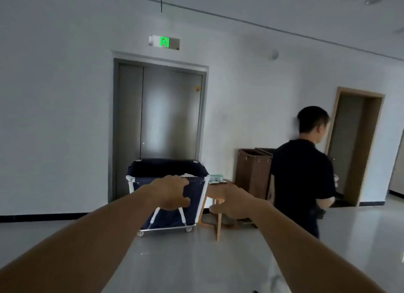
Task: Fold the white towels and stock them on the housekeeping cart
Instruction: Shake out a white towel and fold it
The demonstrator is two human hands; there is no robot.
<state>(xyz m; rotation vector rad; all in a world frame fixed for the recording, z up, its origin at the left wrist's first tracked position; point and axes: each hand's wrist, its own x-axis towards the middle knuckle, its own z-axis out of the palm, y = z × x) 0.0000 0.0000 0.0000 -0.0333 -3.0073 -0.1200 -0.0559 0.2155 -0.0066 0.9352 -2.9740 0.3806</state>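
Left hand (pixel 172 192) and right hand (pixel 231 202) reach out at mid frame, loose and holding nothing, toward the blue cart (pixel 166 168) where a white towel (pixel 187 175) peeks out, so this looks like the start, and next they must get closer and grab it.

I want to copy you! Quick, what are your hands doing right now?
Left hand: open, fingers loosely curled, holding nothing.
Right hand: open, fingers loosely curled, holding nothing.
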